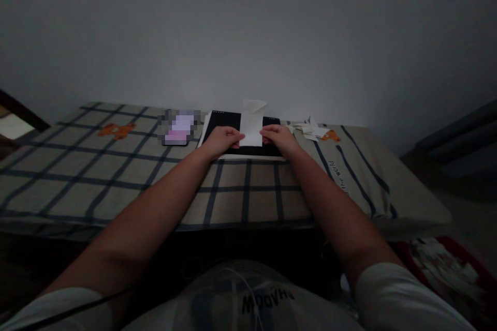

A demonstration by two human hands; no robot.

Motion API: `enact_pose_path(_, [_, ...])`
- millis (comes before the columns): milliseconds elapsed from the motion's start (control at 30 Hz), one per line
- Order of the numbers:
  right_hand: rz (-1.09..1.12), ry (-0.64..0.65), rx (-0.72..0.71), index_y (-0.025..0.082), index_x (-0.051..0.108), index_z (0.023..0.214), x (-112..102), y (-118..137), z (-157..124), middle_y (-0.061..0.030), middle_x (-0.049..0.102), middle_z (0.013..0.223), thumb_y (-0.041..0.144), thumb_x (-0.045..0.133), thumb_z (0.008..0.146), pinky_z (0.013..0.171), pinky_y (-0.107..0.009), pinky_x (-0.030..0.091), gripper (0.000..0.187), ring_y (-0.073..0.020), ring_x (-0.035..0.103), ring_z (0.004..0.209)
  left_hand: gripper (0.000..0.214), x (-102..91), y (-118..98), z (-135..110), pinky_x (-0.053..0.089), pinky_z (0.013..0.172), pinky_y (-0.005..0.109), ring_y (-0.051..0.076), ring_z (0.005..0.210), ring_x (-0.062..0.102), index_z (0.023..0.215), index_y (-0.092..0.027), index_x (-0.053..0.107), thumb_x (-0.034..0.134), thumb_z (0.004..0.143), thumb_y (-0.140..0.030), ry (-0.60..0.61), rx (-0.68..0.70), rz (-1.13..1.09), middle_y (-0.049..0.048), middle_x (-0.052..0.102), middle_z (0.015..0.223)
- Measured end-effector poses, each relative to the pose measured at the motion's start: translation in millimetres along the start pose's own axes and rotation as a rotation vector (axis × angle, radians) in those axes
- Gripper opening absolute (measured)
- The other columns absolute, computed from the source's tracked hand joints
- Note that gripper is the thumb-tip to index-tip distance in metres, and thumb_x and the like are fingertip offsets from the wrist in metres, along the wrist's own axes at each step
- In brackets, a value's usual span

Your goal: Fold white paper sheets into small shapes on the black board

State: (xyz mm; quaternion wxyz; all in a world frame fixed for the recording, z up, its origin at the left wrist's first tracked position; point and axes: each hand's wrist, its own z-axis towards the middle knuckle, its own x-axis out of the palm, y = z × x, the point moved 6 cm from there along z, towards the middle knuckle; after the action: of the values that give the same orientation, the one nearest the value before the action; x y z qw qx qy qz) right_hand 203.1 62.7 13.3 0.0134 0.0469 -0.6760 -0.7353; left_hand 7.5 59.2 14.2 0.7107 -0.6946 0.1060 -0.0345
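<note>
A white sheet of paper point(251, 125) stands folded over a black board point(233, 121) on the checked bedspread. My left hand point(222, 139) pinches the paper's left edge, its fingers closed on it. My right hand point(278, 137) pinches the right edge in the same way. The top of the paper curls upward against the wall. Both forearms reach straight ahead across the cloth.
A checked bedspread point(116, 176) with orange bear prints covers the surface. A blurred pink and white object point(179, 127) lies left of the board. Several folded white paper pieces point(310, 128) lie to the right. A grey wall stands behind; the surface's edge drops off at right.
</note>
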Motion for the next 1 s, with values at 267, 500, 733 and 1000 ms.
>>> enact_pose_path(267, [-0.077,-0.019,-0.007,0.018,0.067,0.076,-3.4,-0.8,1.9,0.0009,0.064,0.065,0.021,0.07,0.075,0.064,-0.027,0.048,0.004,-0.0103,0.055,0.059,0.009,2.4,-0.3,-1.5,0.054,0.065,0.023,0.008,0.057,0.062,0.079,-0.012,0.065,0.074,0.079,-0.014,0.018,-0.04,-0.034,0.0001,0.065,0.065])
enact_pose_path(500, [-0.093,-0.04,-0.01,0.018,0.066,0.076,-1.5,6.4,-3.3,0.0009,0.063,0.063,0.019,0.069,0.076,0.067,-0.029,0.049,0.003,-0.0112,0.055,0.059,0.008,2.3,-5.6,-5.4,0.052,0.065,0.026,0.009,0.053,0.059,0.077,-0.013,0.063,0.07,0.081,-0.013,0.039,0.001,0.04,0.0005,0.065,0.06])
enact_pose_path(733, [-0.08,-0.051,-0.006,0.019,0.065,0.076,-3.6,4.8,-0.9,0.0015,0.063,0.063,0.019,0.068,0.077,0.067,-0.029,0.049,0.004,-0.0111,0.056,0.06,0.011,3.7,-2.5,-1.4,0.05,0.063,0.025,0.009,0.058,0.061,0.076,-0.013,0.063,0.074,0.077,-0.013,0.105,0.006,0.053,0.003,0.069,0.068])
enact_pose_path(1000, [-0.029,-0.044,0.0,0.017,0.063,0.074,-0.6,6.3,-3.1,0.0006,0.063,0.062,0.015,0.067,0.078,0.065,-0.029,0.048,0.007,-0.0112,0.058,0.058,0.009,1.7,-8.7,-1.5,0.036,0.051,0.021,0.008,0.05,0.051,0.076,-0.015,0.059,0.065,0.082,-0.015,0.068,0.084,0.132,-0.0011,0.062,0.062])
